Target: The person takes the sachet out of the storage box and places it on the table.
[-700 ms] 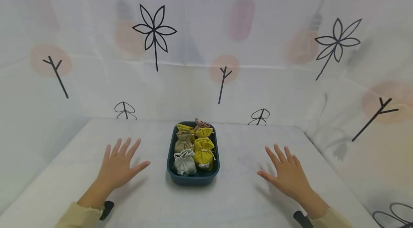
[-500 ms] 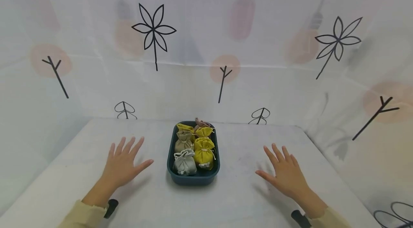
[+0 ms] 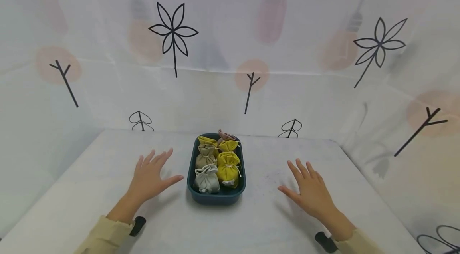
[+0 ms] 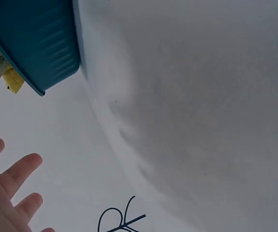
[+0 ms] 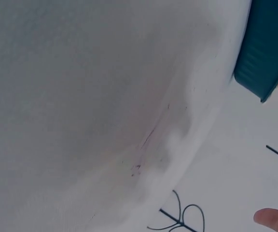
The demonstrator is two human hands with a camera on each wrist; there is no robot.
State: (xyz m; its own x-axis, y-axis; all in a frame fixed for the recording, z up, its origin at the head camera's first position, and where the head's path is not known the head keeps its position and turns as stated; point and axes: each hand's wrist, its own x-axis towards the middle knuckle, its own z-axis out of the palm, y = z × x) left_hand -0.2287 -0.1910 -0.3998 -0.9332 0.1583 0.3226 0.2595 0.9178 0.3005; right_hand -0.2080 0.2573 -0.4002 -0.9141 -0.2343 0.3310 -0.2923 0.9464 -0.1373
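Observation:
A dark teal basin (image 3: 215,199) stands in the middle of the white table, holding several small drawstring pouches. A pale grey pouch (image 3: 207,180) is at its near left, with a beige pouch (image 3: 206,157) behind it. On the right side sits a yellow pouch (image 3: 228,170); more yellow and a brownish pouch (image 3: 226,135) show at the back. My left hand (image 3: 149,180) hovers left of the basin, fingers spread, thumb pointing at it, touching nothing. To the right, farther off, my right hand (image 3: 310,190) is held with fingers straight and spread, also holding nothing.
The white table (image 3: 215,230) spreads around the basin. A pale cloth backdrop (image 3: 208,98) with flower and twig drawings hangs behind it and along the sides. Dark bands (image 3: 137,226) are worn at both wrists.
Both hands have moved inward toward the basin, the left one farther than the right. The fingers stay spread, and the basin and pouches keep their places.

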